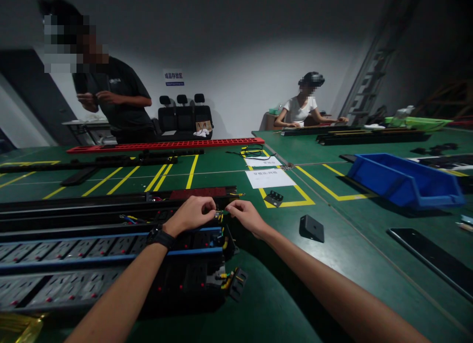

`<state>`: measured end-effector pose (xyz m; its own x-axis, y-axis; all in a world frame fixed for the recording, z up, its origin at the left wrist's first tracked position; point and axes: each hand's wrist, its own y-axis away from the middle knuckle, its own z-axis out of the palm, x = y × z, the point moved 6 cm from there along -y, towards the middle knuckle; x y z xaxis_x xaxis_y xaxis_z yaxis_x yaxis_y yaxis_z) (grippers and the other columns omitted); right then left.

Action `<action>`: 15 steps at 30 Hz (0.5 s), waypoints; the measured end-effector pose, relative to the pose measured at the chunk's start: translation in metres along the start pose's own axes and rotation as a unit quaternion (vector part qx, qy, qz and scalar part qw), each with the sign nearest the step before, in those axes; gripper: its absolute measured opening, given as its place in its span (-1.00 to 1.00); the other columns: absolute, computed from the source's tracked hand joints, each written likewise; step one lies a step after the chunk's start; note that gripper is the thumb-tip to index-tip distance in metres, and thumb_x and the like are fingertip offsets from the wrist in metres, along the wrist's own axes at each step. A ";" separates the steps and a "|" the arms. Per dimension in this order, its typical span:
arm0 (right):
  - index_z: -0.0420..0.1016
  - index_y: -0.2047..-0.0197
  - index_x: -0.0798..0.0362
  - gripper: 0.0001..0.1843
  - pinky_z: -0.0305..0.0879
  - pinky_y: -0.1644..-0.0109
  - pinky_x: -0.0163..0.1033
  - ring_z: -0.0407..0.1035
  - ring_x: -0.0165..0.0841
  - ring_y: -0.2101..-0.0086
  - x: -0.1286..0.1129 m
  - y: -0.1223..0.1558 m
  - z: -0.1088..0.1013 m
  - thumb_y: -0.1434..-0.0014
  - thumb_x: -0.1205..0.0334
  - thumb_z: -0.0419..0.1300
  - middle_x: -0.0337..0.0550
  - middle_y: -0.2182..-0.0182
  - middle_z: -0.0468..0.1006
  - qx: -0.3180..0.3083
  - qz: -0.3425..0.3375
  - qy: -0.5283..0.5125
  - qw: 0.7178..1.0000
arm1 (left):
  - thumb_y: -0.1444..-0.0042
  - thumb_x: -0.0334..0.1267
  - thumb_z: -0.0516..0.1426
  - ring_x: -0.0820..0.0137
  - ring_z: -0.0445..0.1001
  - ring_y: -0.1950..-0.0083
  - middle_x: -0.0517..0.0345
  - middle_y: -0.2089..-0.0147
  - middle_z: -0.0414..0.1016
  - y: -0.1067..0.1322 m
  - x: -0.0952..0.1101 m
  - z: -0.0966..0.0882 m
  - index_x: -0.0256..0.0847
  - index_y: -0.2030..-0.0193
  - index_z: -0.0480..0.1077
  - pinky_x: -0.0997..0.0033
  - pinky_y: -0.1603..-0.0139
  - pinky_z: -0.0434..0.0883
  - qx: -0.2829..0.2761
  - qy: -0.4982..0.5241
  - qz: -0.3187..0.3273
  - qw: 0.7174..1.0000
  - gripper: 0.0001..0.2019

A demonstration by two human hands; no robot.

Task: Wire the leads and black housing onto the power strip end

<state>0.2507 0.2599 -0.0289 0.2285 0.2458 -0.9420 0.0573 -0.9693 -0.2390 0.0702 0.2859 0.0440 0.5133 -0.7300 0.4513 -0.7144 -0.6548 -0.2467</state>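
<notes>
My left hand (192,214), with a black watch on its wrist, is closed in a pinch at the end of a long black power strip (111,257). My right hand (247,216) is also pinched, facing the left one. Between the fingertips of both hands run small yellow-green wires (220,215) that come out of the strip's open end. More yellow wires and a loose black end cap (238,283) hang at the strip's near corner. Several similar long black strips lie stacked to my left.
A small black block (311,228) and a black bracket (274,198) lie on the green table (281,293), with paper sheets (269,177) behind. A blue bin (404,180) stands right. A long red strip (166,145) lies far back. One person stands at the left, another sits at the far table.
</notes>
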 end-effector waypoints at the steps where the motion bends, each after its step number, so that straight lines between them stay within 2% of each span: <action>1: 0.54 0.39 0.02 -0.75 0.24 0.28 -0.22 0.36 -0.31 0.39 0.000 0.000 0.000 -0.26 0.06 0.23 -0.21 0.46 0.53 -0.003 -0.002 0.001 1.000 | -0.24 -0.23 0.21 0.38 0.51 0.37 0.17 0.37 0.62 0.000 0.000 0.000 -0.21 0.24 0.57 0.41 0.28 0.34 0.001 -0.003 -0.001 1.000 -0.87; 15: 0.64 0.35 0.03 -0.79 0.33 0.18 -0.18 0.45 -0.27 0.32 -0.004 0.000 0.002 -0.25 0.14 0.23 -0.15 0.37 0.64 -0.013 -0.020 0.008 1.000 | -0.27 -0.22 0.21 0.34 0.59 0.33 0.12 0.31 0.70 -0.003 0.002 0.004 -0.19 0.20 0.66 0.40 0.27 0.33 0.001 -0.034 -0.021 0.999 -0.82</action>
<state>0.2482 0.2590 -0.0259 0.2404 0.2852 -0.9278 0.0928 -0.9582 -0.2705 0.0752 0.2862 0.0421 0.5739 -0.7137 0.4017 -0.6909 -0.6852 -0.2303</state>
